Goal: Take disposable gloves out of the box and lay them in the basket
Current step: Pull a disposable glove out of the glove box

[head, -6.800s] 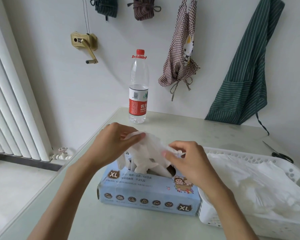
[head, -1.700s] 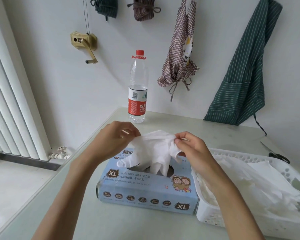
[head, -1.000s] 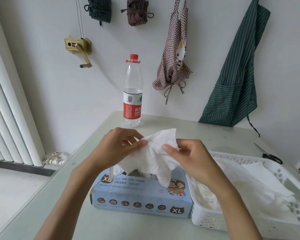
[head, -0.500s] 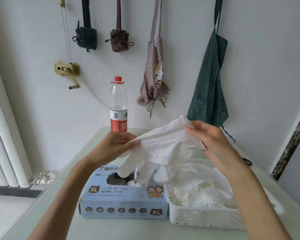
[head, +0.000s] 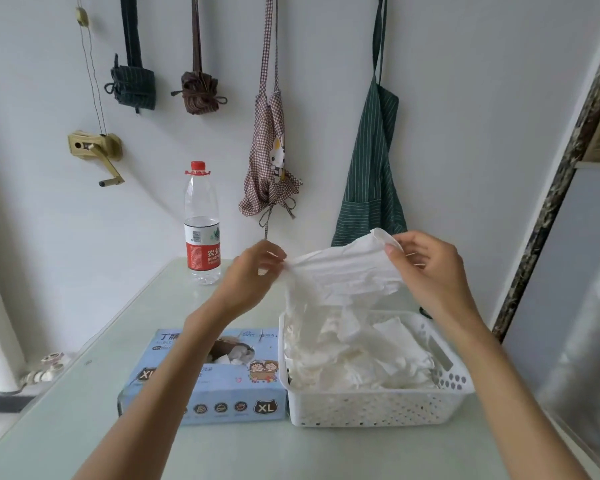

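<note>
Head view had me on the glove, white and thin, stretched out in the air between my two hands right above the basket. My left hand pinched one end of it between thumb and fingertips; my right hand pinched the other end, slightly higher, fingers curled round the edge. The glove's lower part hung down and met the heap of white gloves already lying in the basket; I couldn't tell where one ended and the next began.

The basket, white plastic with holes in its wall, sat near the front edge of the table, towards the right side. Touching its left wall was the box, pale blue with XL marks on its front, more white gloves showing in the opening on top, my left forearm crossing above it.

Further back, by the table's far edge, a water bottle with a red cap and red label stood upright. On the wall behind hung a checked apron and a green striped apron, with two rolled bundles of cloth hanging to their left.
</note>
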